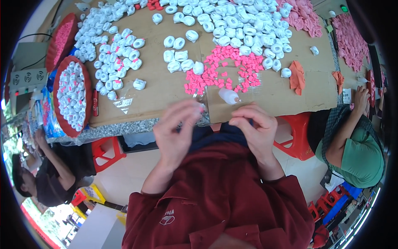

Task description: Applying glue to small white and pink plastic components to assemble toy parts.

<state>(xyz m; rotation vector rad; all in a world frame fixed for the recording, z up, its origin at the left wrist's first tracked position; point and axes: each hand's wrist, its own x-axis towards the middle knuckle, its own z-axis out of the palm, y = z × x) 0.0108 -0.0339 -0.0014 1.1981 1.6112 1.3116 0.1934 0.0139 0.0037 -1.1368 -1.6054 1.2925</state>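
Note:
My left hand point(176, 126), smeared by motion, is raised at the table's near edge. Its fingers close on a small pink piece point(202, 110) at their tips; whether anything else is in the grip cannot be made out. To its right, my right hand point(258, 126) has thumb and fingers drawn together in a pinch, and what they hold, if anything, is hidden. Just beyond the hands lies a small squeeze bottle point(228, 96) with a thin nozzle, on its side. Past it spread loose pink pieces point(215, 68), with several white rounded pieces point(181, 66) grouped to their left.
A big heap of white pieces point(244, 25) covers the far cardboard point(157, 70). White pieces with pink parts point(118, 62) lie left, beside a full red basket point(56, 89) and red marker point(95, 103). Orange finger cots point(297, 78) lie right. Co-workers point(352, 149) sit either side.

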